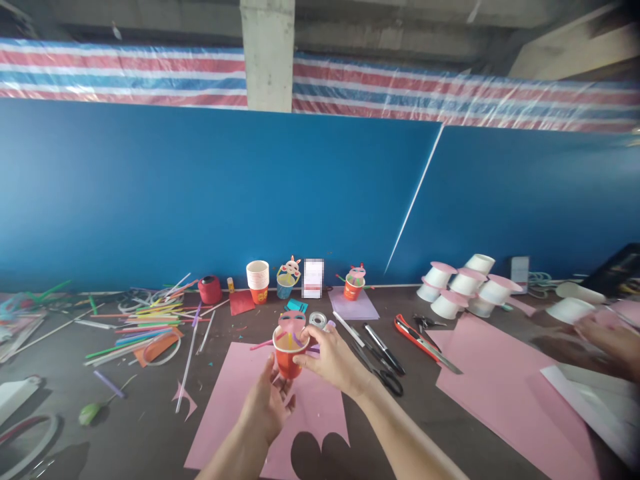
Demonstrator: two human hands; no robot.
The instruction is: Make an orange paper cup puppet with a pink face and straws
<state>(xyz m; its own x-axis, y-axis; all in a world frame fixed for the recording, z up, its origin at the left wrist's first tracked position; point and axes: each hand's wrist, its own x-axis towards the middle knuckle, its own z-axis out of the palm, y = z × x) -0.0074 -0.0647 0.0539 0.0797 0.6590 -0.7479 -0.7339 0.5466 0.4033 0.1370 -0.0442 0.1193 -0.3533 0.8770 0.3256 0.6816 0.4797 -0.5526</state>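
Observation:
My left hand point(270, 403) holds a small red paper cup point(289, 360) from below and behind. A pink paper cut-out point(291, 323) and a straw stick up from the cup's rim. My right hand point(330, 360) grips the cup's right side, fingers at the rim. Both hands hover over a pink paper sheet point(235, 400) with a heart shape cut out of its near edge. A roll of clear tape point(317, 319) lies just behind the cup.
Coloured straws point(145, 320) litter the left of the table. Scissors point(380, 373), pens point(383, 347) and a red utility knife point(415, 333) lie to the right. Cups point(258, 280) line the blue wall; white cups point(465, 287) are stacked far right. Another person's hand point(610, 337) works at the right edge.

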